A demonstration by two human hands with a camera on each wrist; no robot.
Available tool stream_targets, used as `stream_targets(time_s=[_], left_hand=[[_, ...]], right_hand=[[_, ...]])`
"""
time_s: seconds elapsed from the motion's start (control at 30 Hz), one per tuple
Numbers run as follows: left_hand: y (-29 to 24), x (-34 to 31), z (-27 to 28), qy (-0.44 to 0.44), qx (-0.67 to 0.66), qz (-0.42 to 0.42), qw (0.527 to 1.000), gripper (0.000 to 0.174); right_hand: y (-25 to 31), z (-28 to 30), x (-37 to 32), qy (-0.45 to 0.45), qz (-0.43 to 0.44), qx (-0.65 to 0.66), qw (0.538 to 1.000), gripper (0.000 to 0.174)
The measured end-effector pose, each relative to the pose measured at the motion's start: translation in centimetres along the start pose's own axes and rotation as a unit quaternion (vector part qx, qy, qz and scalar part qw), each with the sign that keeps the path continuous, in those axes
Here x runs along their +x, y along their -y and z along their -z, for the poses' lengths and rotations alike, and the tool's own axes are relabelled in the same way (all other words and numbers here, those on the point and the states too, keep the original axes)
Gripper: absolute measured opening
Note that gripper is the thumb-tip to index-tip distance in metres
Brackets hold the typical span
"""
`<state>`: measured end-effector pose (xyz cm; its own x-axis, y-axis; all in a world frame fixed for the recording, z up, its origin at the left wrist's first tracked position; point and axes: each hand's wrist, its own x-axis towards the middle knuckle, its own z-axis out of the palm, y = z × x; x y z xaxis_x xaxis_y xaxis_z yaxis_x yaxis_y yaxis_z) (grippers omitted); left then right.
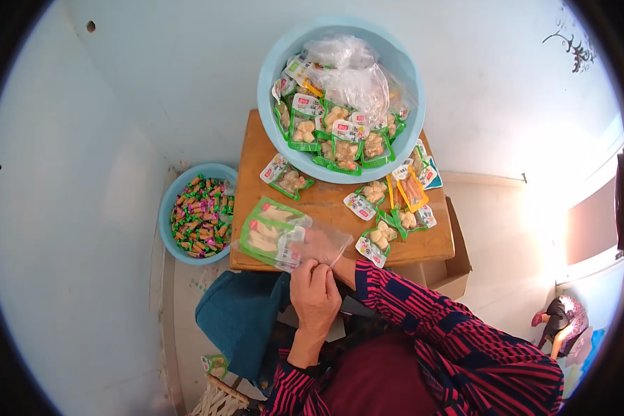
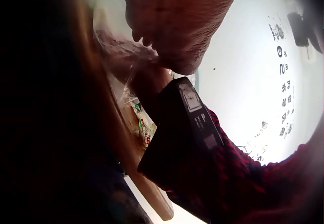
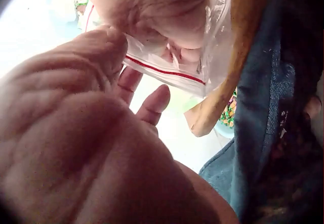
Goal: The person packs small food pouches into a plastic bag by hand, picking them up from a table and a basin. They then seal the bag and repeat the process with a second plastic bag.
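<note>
A clear zip bag [image 1: 334,239] with a red zip line lies over the front of the wooden table; inside are packets [image 1: 263,232] with green borders and pale pieces. My right hand [image 1: 315,244] is inside this bag, seen blurred through the plastic; whether it grips a packet I cannot tell. My left hand [image 1: 315,295] pinches the bag's open edge near the right wrist. In the right wrist view, left-hand fingers [image 3: 154,102] show below the zip line, and the right hand [image 3: 152,6] reaches in from above.
A pale blue basin [image 1: 270,111] heaped with snack packets and plastic bags stands at the back of the table [image 1: 319,208]. Loose packets [image 1: 381,236] lie to the right. A second basin [image 1: 165,229] holds wrapped sweets at left. Below the table's right edge is a cardboard box [image 1: 457,263].
</note>
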<state>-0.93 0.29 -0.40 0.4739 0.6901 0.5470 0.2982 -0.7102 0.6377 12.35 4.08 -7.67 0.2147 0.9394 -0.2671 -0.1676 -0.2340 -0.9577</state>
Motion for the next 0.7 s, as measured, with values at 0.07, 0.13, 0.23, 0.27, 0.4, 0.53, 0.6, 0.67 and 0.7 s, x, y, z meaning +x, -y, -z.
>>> stream_targets(time_s=[0.07,0.13,0.23,0.27,0.4,0.53,0.6,0.67,0.7], left_hand=[[0.4,0.2,0.2,0.004,-0.011,0.004,1.000,0.019],[0.6,0.3,0.2,-0.001,-0.022,0.003,1.000,0.020],[0.8,0.2,0.1,0.005,-0.033,0.011,0.999,0.020],[0.8,0.3,0.1,0.004,-0.033,0.010,0.999,0.020],[0.8,0.2,0.1,-0.008,-0.034,0.000,0.999,0.019],[1.1,0.3,-0.2,-0.007,-0.028,-0.025,0.999,0.019],[1.4,0.5,-0.4,0.006,-0.018,-0.040,0.999,0.019],[1.7,0.9,-0.6,0.014,-0.010,-0.054,0.998,0.020],[2.0,1.0,-0.8,0.023,-0.001,-0.065,0.998,0.019]], right_hand=[[0.9,0.0,-0.4,-0.011,-0.013,-0.070,0.997,0.038],[0.2,-0.4,-0.6,-0.001,-0.025,0.131,0.991,0.038],[0.7,-1.1,-1.8,-0.026,0.026,0.239,0.970,0.040],[1.3,-1.3,-2.5,-0.026,0.028,0.238,0.971,0.040],[1.7,-0.4,-4.7,0.014,0.064,0.196,0.978,0.038],[1.6,0.8,-6.0,-0.004,0.036,0.090,0.995,0.034],[2.5,0.6,-7.3,-0.029,0.052,0.056,0.997,0.032],[2.9,1.6,-8.5,-0.053,0.070,0.017,0.996,0.030],[3.0,2.8,-9.3,-0.040,0.010,-0.001,0.999,0.029]])
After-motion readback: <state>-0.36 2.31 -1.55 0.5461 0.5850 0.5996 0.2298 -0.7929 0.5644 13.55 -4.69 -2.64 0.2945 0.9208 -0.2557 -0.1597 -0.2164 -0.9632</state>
